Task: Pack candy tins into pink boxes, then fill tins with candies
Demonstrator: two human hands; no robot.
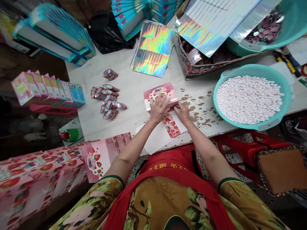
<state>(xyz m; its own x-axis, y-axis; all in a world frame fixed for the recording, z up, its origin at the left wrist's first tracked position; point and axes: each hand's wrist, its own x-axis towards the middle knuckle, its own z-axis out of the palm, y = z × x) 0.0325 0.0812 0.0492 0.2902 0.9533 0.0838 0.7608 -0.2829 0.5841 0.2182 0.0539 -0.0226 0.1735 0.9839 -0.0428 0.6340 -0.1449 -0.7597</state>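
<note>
A pink strawberry-print cardboard box, partly folded, lies on the table in front of me. My left hand rests flat on its printed panel with the fingers spread. At the box's near right corner, my right hand pinches the edge between thumb and fingers; the fingertips are partly hidden. White inner flaps and a strawberry-print strip stretch from the box towards my body, under and between my forearms. Left of the box lie several small shiny wrapped packets in a loose pile.
A turquoise basin of white tablets stands right. Holographic sheets lie behind the box, beside an open carton. Blue boxes stand at back left, pink cartons at left. Strawberry-print cardboard is stacked near my left elbow.
</note>
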